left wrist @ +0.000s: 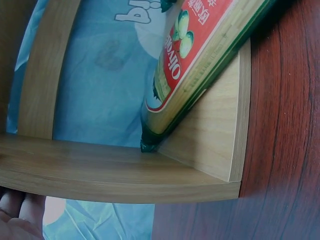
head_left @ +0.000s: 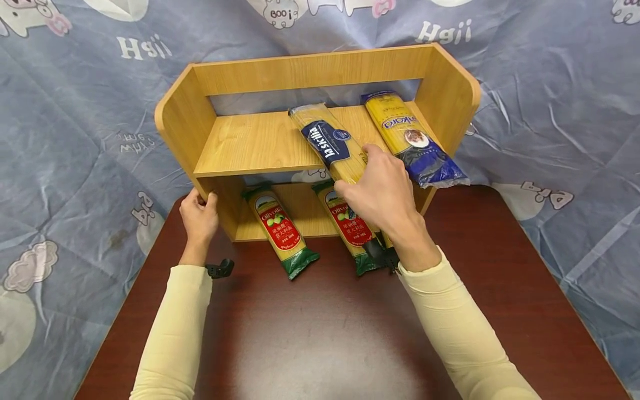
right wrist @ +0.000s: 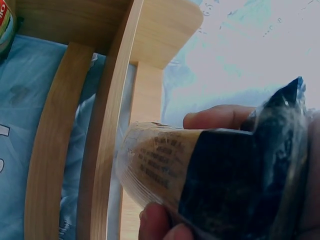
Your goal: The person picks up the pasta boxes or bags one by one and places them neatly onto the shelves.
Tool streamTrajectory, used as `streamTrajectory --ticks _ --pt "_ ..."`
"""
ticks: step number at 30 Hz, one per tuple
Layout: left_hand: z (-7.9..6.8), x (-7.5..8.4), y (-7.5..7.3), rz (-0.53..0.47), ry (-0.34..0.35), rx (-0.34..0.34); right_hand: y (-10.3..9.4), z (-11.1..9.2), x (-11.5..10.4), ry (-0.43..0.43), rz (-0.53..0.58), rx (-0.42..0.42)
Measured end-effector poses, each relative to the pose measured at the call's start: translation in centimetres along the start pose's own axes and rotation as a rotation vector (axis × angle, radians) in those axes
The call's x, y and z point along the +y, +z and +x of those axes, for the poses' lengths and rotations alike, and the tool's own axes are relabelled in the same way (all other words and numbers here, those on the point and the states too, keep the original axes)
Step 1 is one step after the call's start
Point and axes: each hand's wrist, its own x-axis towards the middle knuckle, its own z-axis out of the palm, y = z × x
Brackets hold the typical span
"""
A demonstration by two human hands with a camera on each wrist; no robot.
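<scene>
My right hand (head_left: pixel 382 186) grips a pack of La Sicilia spaghetti (head_left: pixel 327 139), clear with a dark blue label. The pack slants over the upper board of a two-tier wooden shelf (head_left: pixel 255 141); the right wrist view shows the thumb and fingers on opposite sides of the pack (right wrist: pixel 165 160). Low on the shelf's left side, my left hand (head_left: pixel 199 216) holds the front edge of the side panel; curled fingers (left wrist: pixel 22 212) show outside that panel in the left wrist view. Right of the held pack lies a yellow and blue Ankara pasta pack (head_left: pixel 405 133) on the upper tier.
On the lower tier lie two red-labelled Olivoila spaghetti packs, one at left (head_left: pixel 280 225) and one in the middle (head_left: pixel 345 216), their green ends jutting over the dark red table (head_left: pixel 310 328). Another yellow pack is mostly hidden behind the right wrist. A printed blue cloth (head_left: pixel 550 111) hangs behind.
</scene>
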Motion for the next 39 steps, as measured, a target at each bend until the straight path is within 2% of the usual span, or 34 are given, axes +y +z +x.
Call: streamTrajectory --ticks 9,20,30,39 --pt "0.1 0.0 -0.1 -0.014 -0.007 -0.004 0.3 2.8 -0.8 0.034 -0.029 -0.054" --pt "-0.2 0.0 0.0 -0.018 -0.005 0.001 0.6 5.7 -1.3 0.003 -0.08 -0.087" --pt "-0.1 -0.1 0.2 -0.042 0.006 0.017 1.6 7.3 -1.3 -0.005 -0.099 -0.078" --pt "-0.2 0.0 0.4 -0.06 -0.008 0.017 2.6 8.0 -1.2 -0.025 -0.082 -0.07"
